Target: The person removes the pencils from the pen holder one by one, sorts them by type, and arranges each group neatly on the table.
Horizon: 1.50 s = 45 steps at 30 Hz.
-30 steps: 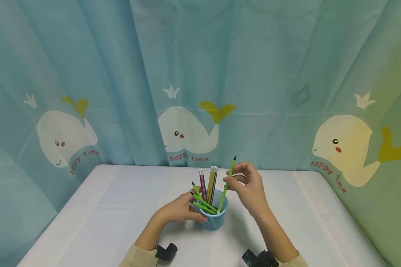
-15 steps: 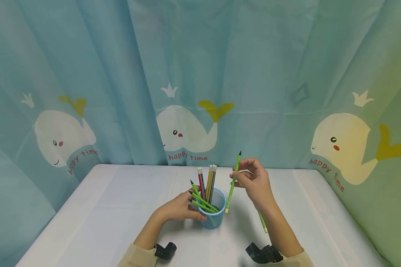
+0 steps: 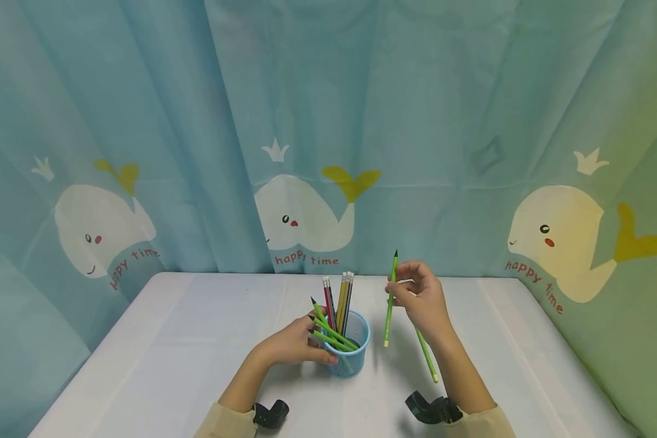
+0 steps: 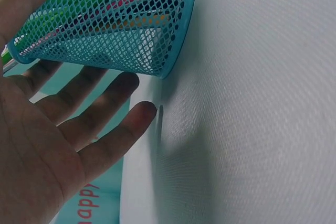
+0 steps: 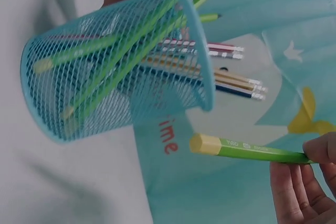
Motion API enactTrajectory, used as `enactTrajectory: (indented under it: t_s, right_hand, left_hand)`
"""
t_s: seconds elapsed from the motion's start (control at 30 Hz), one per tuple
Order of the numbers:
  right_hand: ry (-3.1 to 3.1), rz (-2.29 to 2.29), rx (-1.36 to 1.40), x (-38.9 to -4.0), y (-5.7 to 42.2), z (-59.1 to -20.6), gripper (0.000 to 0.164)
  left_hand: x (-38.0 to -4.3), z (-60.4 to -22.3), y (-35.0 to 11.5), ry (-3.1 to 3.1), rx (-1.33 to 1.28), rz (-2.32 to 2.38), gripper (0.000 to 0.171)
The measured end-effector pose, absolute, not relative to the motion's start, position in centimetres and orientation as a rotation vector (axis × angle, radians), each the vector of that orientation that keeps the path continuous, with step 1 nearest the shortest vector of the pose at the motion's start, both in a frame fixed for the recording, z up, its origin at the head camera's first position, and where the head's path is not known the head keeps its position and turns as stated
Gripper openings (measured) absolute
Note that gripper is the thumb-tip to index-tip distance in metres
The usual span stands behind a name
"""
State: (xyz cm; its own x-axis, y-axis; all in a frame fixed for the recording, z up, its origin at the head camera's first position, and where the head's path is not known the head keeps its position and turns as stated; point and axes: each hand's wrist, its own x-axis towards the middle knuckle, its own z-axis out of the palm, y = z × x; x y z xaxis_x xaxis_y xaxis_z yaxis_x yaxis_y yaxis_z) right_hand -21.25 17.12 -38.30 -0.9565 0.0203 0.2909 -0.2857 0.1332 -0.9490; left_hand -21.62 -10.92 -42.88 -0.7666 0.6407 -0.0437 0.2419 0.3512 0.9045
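My left hand (image 3: pixel 292 344) holds the light-blue mesh pencil cup (image 3: pixel 354 364), its thumb at the near side by the rim and the fingers round the far left side. Inside the cup lean several green pencils (image 5: pixel 121 69), dark points up. Red, yellow (image 3: pixel 342 304) and dark pencils stand beside them with their eraser ends up. To the right of the cup, my right hand (image 3: pixel 424 302) pinches a green pencil (image 3: pixel 389 322) near its upper half, point up. Its pale yellow end hangs apart from the cup, as the right wrist view also shows.
Another green pencil (image 3: pixel 428 359) lies on the white table (image 3: pixel 170 365), partly behind the right forearm. A blue curtain (image 3: pixel 432 121) with whale prints hangs along the table's back edge. Black wrist cameras (image 3: pixel 434 407) sit low over the tabletop.
My right hand has lifted the green pencil out of the cup and moved it right, clear of the rim. The pencil on the table has come into view. My left hand keeps its place.
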Motion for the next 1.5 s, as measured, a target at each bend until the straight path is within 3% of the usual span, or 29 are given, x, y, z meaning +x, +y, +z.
enactTrajectory:
  t_s: [1.5]
  right_hand:
    - [-2.813,1.213,0.020,-23.7,19.3,-44.3,0.021]
  left_hand:
    - [-21.7,-43.0,-10.9,2.233,0.785,1.382,0.068]
